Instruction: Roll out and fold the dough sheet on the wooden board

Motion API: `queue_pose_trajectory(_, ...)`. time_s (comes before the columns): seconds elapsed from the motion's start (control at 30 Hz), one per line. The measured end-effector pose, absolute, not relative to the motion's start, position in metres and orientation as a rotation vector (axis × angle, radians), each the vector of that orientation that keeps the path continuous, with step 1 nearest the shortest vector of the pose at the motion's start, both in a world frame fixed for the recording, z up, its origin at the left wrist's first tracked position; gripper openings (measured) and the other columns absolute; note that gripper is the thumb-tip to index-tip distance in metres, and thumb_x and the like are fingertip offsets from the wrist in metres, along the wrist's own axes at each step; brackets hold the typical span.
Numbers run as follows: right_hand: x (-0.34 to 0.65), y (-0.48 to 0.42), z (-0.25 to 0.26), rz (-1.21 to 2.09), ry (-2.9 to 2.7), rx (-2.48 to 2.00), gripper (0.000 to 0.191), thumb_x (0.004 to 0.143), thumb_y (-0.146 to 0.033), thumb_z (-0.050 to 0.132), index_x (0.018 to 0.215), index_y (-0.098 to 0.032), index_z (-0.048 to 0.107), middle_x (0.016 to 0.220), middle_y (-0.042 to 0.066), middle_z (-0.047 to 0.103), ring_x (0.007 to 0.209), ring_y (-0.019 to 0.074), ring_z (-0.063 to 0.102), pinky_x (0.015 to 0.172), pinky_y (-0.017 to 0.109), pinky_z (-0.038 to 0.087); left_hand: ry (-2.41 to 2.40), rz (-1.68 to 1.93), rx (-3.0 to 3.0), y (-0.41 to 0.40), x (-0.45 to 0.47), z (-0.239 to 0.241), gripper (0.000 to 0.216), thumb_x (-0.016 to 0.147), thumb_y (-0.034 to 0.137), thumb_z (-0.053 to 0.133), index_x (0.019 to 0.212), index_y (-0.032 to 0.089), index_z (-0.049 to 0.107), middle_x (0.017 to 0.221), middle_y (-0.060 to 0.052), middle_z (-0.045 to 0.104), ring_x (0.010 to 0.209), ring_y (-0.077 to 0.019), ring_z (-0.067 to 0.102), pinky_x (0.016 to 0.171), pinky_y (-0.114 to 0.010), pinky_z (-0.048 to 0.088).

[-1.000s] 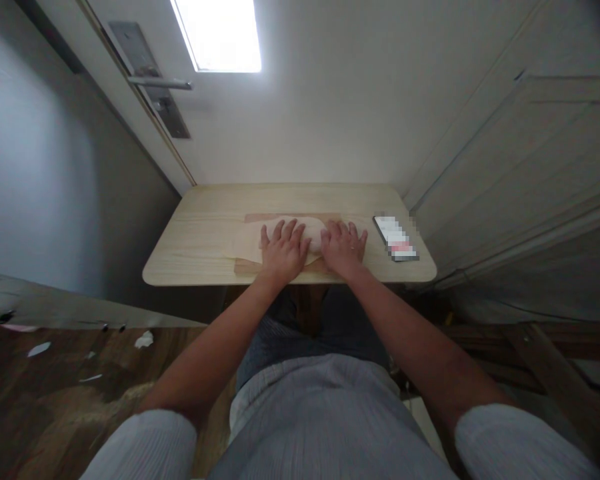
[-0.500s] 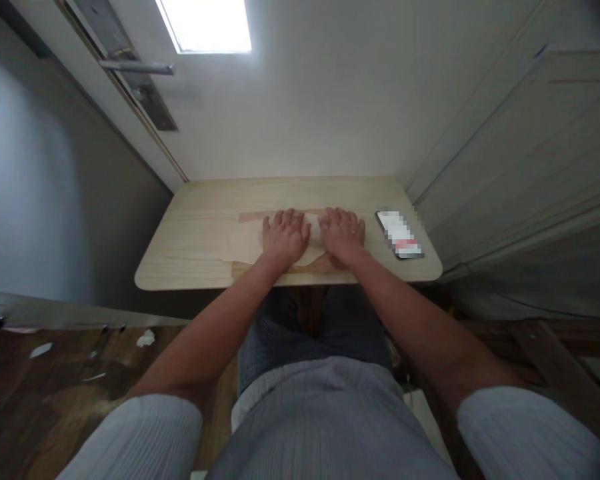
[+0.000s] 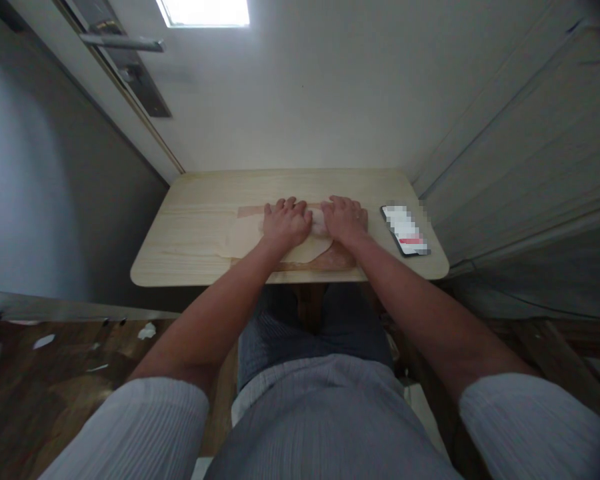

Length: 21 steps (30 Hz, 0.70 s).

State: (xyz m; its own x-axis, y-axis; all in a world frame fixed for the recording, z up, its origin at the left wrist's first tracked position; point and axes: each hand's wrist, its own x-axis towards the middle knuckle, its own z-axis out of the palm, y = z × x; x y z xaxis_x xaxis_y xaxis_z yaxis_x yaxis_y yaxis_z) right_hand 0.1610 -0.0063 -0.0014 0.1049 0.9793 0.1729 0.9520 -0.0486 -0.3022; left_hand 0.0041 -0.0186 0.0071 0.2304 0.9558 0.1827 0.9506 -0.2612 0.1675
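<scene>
My left hand point(image 3: 287, 223) lies palm down with its fingers spread over a pale, rolled-looking piece. My right hand point(image 3: 346, 219) rests beside it in the same way, on the right part of that piece. Between the two hands shows a short whitish stretch of the roll point(image 3: 319, 223); the rest is hidden under my palms. A thin pale sheet point(image 3: 245, 239), perhaps dough, spreads below and to the left of my hands. Beneath it, a brownish flat layer point(image 3: 340, 257) shows along the near and far edges. What lies inside the roll cannot be seen.
The light wooden table point(image 3: 180, 230) has rounded front corners and stands against a white door point(image 3: 310, 100) with a metal handle point(image 3: 123, 42). To the right of my hands lies a phone point(image 3: 405, 230) with its screen lit. Paper scraps point(image 3: 147, 331) litter the floor at left.
The view has tilted down slightly. Both hands stay on the roll, side by side. Below them the pale sheet's near edge has changed shape, and more brown layer shows near my right wrist.
</scene>
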Motion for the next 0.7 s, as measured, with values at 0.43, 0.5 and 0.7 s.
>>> queue_pose_trajectory(0.43, 0.161, 0.011, 0.001, 0.045, -1.878, -2.084, 0.056, 0.104, -0.048, 0.027, 0.117, -0.011, 0.067, 0.123, 0.021, 0.065, 0.116, 0.0339, 0.055, 0.097, 0.049, 0.042, 1.946, 0.299, 2.453, -0.002, 0.006, 0.011, 0.049, 0.102, 0.045, 0.025, 0.122, 0.021, 0.063, 0.126, -0.016, 0.061, 0.121, -0.0339, 0.051, 0.1, -0.052, 0.036)
queue_pose_trajectory(0.5, 0.161, 0.015, 0.002, 0.04, -1.885, -2.09, 0.06, 0.104, -0.049, 0.024, 0.116, -0.01, 0.068, 0.122, 0.023, 0.065, 0.117, 0.0343, 0.055, 0.096, 0.05, 0.042, 1.959, 0.306, 2.457, 0.002, 0.007, 0.011, 0.047, 0.102, 0.044, 0.026, 0.119, 0.02, 0.063, 0.125, -0.016, 0.062, 0.119, -0.034, 0.052, 0.099, -0.052, 0.037)
queue_pose_trajectory(0.7, 0.16, 0.028, 0.006, 0.058, -1.91, -2.141, 0.066, 0.104, -0.051, 0.021, 0.114, -0.007, 0.07, 0.121, 0.025, 0.065, 0.117, 0.0369, 0.056, 0.096, 0.052, 0.042, 1.987, 0.333, 2.45, 0.013, 0.008, 0.012, 0.048, 0.103, 0.042, 0.025, 0.114, 0.02, 0.066, 0.122, -0.016, 0.065, 0.117, -0.0331, 0.054, 0.099, -0.052, 0.037)
